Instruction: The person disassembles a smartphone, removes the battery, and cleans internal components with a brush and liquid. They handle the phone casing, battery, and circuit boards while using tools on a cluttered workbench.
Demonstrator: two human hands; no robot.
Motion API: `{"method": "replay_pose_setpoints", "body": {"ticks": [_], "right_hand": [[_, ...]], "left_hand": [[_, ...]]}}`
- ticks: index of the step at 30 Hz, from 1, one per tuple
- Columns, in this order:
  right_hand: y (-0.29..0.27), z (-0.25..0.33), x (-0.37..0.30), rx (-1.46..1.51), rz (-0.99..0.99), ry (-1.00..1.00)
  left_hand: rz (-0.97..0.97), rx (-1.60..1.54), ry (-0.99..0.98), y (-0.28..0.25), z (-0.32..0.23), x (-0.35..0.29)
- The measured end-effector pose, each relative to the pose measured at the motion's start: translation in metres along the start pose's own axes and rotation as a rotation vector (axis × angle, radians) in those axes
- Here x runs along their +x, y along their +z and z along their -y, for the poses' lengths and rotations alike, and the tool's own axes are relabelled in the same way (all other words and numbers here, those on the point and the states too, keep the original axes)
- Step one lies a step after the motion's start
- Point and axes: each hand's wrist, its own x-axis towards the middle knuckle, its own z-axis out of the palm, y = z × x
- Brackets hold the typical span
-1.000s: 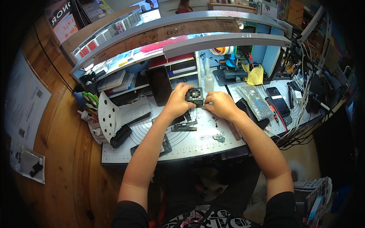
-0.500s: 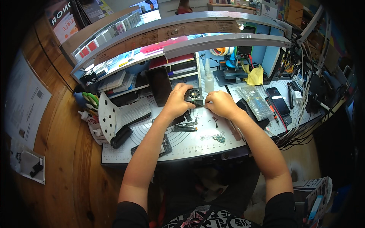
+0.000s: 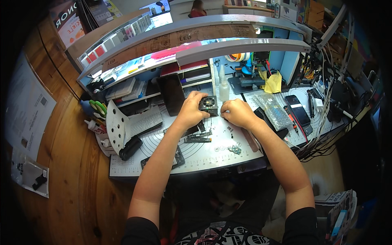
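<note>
A small square black fan unit (image 3: pixel 209 102) stands on the pale work mat, its round grille showing. My left hand (image 3: pixel 191 110) grips it from the left, the index finger along its top edge and the thumb low at its near side. Just to its right, my right hand (image 3: pixel 237 112) is closed in a pinch, a small gap away from the unit; whatever lies between those fingertips is too small to make out. Several slim black parts (image 3: pixel 198 139) lie below my left hand. Tiny dark bits and a small green circuit piece (image 3: pixel 234 150) are scattered nearer the front edge.
Behind my hands stand a clear dropper bottle (image 3: pixel 224 90) and an upright dark tablet (image 3: pixel 170 94). A bubble-wrap pouch (image 3: pixel 272 110), a phone (image 3: pixel 297 109) and cables lie to the right. A long lamp bar (image 3: pixel 245 48) spans overhead. A dark phone frame (image 3: pixel 176 159) is near the front.
My right hand has drawn back slightly from the fan unit, its fingertips a little lower. My left hand keeps its hold. The whole view has shifted very slightly.
</note>
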Motion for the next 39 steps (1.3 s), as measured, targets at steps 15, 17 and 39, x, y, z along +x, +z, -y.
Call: {"method": "replay_pose_setpoints", "body": {"ticks": [15,17,39], "right_hand": [[0.002,-0.003,0.0,-0.016,-0.019,-0.031],[0.001,-0.002,0.0,-0.017,-0.011,-0.023],[-0.005,0.007,-0.001,-0.041,-0.028,-0.089]], "left_hand": [[-0.039,0.035,-0.027,0.003,0.009,0.009],[-0.047,0.047,-0.044,0.003,0.007,0.009],[-0.361,0.324,-0.298,0.049,0.012,0.065]]}}
